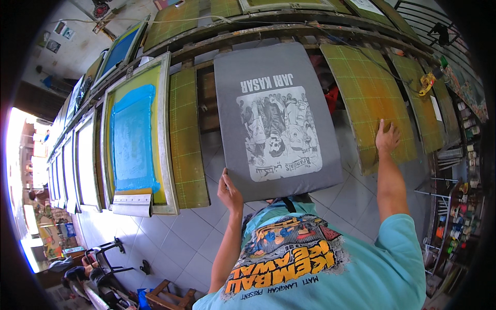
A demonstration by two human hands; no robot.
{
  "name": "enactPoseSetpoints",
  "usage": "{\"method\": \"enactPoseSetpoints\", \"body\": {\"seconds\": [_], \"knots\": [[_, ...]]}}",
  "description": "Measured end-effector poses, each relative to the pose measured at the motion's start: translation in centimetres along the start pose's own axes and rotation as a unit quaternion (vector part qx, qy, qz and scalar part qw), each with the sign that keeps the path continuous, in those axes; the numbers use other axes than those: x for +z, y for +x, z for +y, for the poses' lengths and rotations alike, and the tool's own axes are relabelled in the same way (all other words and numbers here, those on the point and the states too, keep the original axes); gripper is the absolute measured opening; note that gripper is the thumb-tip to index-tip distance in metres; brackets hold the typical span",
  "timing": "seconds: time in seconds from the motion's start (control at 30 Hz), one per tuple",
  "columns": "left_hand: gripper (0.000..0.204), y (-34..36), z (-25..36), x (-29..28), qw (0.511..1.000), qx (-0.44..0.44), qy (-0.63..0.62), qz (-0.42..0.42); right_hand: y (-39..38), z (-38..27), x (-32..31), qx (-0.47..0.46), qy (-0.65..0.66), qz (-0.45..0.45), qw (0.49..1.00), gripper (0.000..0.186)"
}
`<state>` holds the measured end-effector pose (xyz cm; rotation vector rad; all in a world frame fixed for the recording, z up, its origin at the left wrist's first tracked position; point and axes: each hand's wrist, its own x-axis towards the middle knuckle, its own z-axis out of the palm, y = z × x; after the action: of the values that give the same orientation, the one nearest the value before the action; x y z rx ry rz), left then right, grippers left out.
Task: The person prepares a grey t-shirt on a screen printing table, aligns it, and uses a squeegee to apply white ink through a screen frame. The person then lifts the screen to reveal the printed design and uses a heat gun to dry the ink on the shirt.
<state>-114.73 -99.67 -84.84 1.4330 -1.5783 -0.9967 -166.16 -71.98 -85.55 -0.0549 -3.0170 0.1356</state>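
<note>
A dark grey T-shirt [279,192] is stretched smooth over a flat board in front of me. A pale printed picture of a crowd with lettering covers its middle, upside down from where I stand. My left hand [229,193] is closed at the shirt's near left corner, its fingers curled at the edge of the cloth. Out to the right, my right hand [387,138] rests with fingers apart on a bare yellow-green board [369,98] marked with a grid of lines. Nothing shows in the right hand.
Left of the shirt, a framed printing screen [168,129] bears blue ink, with a squeegee [133,202] at its near end. More boards and screens line the wooden rack. Yellow tape [427,83] lies at the right, near shelves of bottles [454,217]. A stool [170,295] stands behind.
</note>
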Motion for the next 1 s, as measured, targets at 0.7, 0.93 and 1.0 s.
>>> {"method": "enactPoseSetpoints", "body": {"seconds": [0.7, 0.93, 1.0], "knots": [[0.036, 0.1, 0.0, 0.3, 1.000, 0.023, 0.010, 0.015, 0.7, 0.5, 0.8, 0.000, -0.014, 0.013, 1.000, 0.086], [0.035, -0.3, -0.5, -0.3, 0.999, 0.012, -0.025, 0.031, 1.5, 0.0, 1.9, -0.023, 0.080, 0.038, 0.996, 0.093], [0.035, -0.3, -0.3, -0.4, 0.999, 0.017, -0.035, 0.035, 2.4, 1.4, 2.9, -0.024, 0.099, 0.040, 0.994, 0.092]]}}
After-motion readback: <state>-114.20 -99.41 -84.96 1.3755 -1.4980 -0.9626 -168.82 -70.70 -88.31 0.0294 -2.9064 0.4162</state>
